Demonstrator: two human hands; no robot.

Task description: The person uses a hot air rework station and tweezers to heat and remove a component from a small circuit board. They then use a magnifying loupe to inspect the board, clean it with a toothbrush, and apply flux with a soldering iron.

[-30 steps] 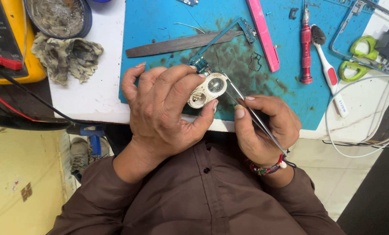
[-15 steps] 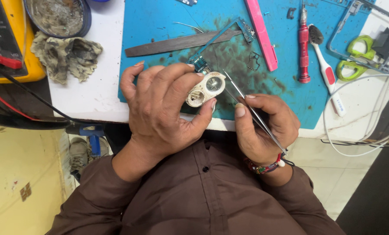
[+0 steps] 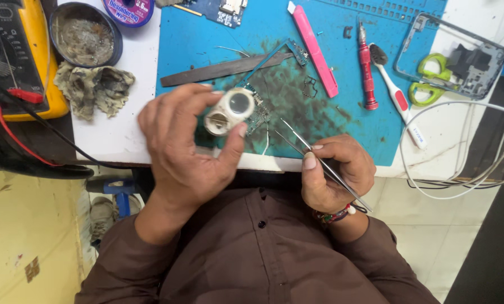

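blue mat (image 3: 409, 79) on white bench (image 3: 117, 135); left hand (image 3: 190, 146) grips white casing (image 3: 228, 111), right hand (image 3: 336, 171) pinches tweezers (image 3: 319, 160).

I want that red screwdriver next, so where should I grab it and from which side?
Take the red screwdriver around the middle of its ribbed handle, coming straight down from above. It lies flat on the blue mat, running up and down in the picture, with the pink pry tool and the toothbrush close on either side, so a top pinch probably fits best.

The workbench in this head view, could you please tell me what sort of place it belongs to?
Probably a small electronics repair bench: a blue work mat, a yellow multimeter, a circuit board, and tweezers in the right hand.
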